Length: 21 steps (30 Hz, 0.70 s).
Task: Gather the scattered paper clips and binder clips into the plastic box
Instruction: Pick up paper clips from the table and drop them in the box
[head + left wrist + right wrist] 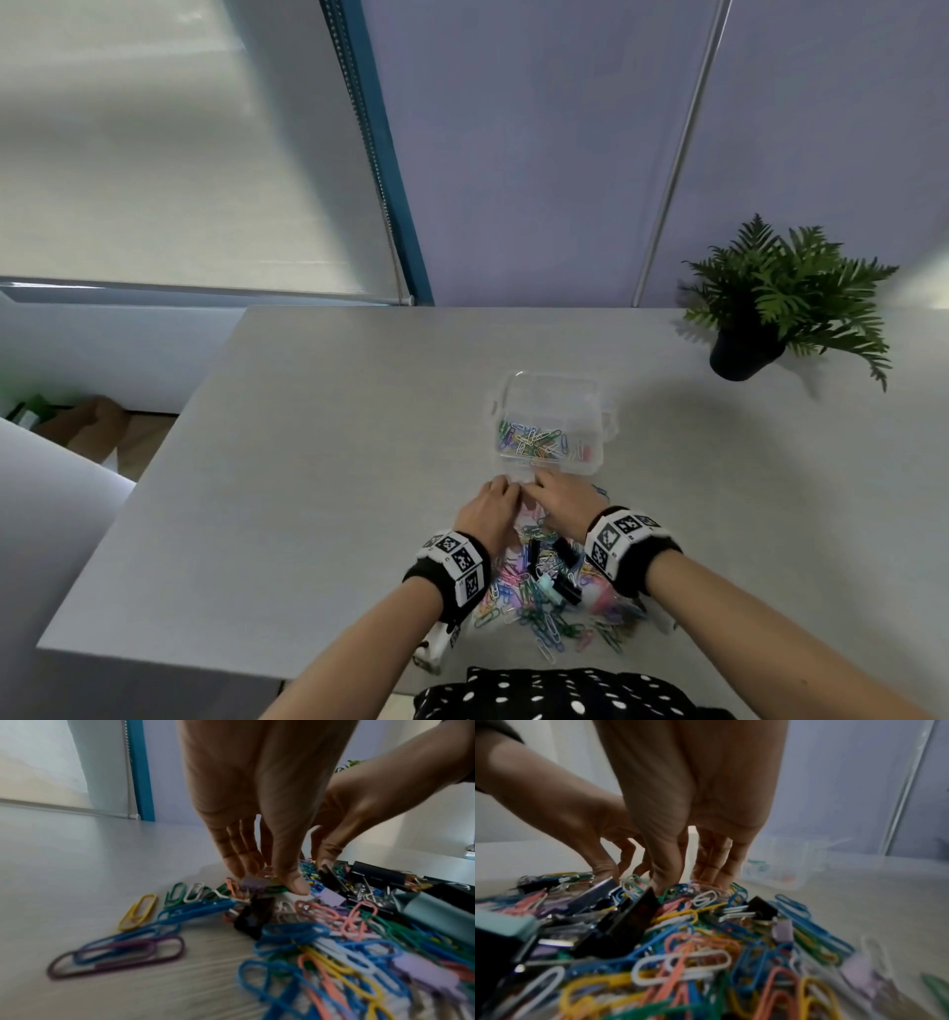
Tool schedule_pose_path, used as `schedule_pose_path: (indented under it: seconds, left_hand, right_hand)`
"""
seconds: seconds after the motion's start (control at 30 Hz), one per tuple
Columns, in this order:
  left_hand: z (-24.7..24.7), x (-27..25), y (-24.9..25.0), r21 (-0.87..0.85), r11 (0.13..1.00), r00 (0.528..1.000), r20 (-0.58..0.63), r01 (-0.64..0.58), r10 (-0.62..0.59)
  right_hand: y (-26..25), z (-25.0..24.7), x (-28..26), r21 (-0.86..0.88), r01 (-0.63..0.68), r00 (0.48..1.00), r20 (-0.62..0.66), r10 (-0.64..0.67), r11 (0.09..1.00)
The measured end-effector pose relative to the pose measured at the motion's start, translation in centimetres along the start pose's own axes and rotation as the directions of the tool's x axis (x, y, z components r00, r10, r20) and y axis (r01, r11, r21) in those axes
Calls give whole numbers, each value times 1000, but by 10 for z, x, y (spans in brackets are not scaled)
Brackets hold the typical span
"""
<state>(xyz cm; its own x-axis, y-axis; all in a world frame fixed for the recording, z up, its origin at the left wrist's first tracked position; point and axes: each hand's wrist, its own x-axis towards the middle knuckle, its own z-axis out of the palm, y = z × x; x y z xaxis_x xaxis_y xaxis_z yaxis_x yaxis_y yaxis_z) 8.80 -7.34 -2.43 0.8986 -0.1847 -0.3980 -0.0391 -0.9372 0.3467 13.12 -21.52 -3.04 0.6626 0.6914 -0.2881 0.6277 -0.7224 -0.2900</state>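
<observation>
A clear plastic box stands mid-table with several coloured paper clips in it. Just in front of it lies a pile of coloured paper clips mixed with black, lilac and mint binder clips. Both hands meet side by side at the pile's far edge, close to the box. My left hand points down, thumb and fingertips pinching a lilac binder clip and some paper clips. My right hand digs into the pile beside it, thumb and fingers pinching a small bunch of paper clips.
A potted fern stands at the table's back right. The grey table stretches bare to the left, its edge running diagonally there. A partition wall rises behind the table's far edge. Loose paper clips spread left of the pile.
</observation>
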Motion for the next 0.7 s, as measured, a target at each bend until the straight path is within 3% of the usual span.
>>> schedule_pose_path:
  seconds: [0.13,0.27,0.37,0.5,0.6,0.7]
  left_hand:
    - [-1,-1,-3,-11,1000,1000,-8,-27,27]
    - [-3,-2,-2,25,998,998,36,-51,50]
    - [-3,1,-6,27,998,997,62,-52,50]
    - [-11,2,-17,-70,998,996,85,-10,16]
    - [-21,0,-25,-278,959,997,65,52,-35]
    - [-35,0,-28,-474,876,996,59,91,-72]
  right_hand:
    - [1,0,-2,190,-82,997,26,78,978]
    - [1,3,-1,325,-63,998,-6,68,944]
    - [2,2,-3,519,-75,989,-69,130,852]
    - [2,-10,-11,780,-101,959,-88,268,617]
    - [8,-13,-19,892,-114,927,-64,370,438]
    - [10,-16,-25,980,-131,899,54,435,149]
